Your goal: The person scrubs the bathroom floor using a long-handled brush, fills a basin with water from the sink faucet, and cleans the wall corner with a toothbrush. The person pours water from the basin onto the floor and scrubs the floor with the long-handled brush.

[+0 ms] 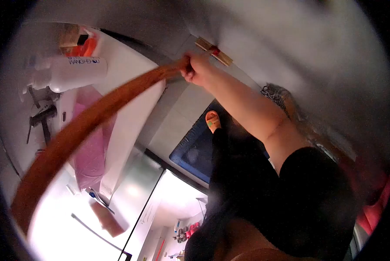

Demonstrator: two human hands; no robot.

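The curved pole (94, 113) is reddish brown, while the bottle (79, 73) at left is white with dark blue lettering, beside a bright orange-red item (88, 45) and a pink-mauve sheet (89, 161). Further right, the mat (190, 150) is deep blue with a black edge, the slipper (212, 120) orange with a small green mark, and the clothing (317, 204) plain black. The far strip (221, 55) is tan with a red patch, and the cloth (373, 213) at right pinkish red.

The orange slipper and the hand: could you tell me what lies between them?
The head view shows pale floor and part of a blue mat between slipper and hand.
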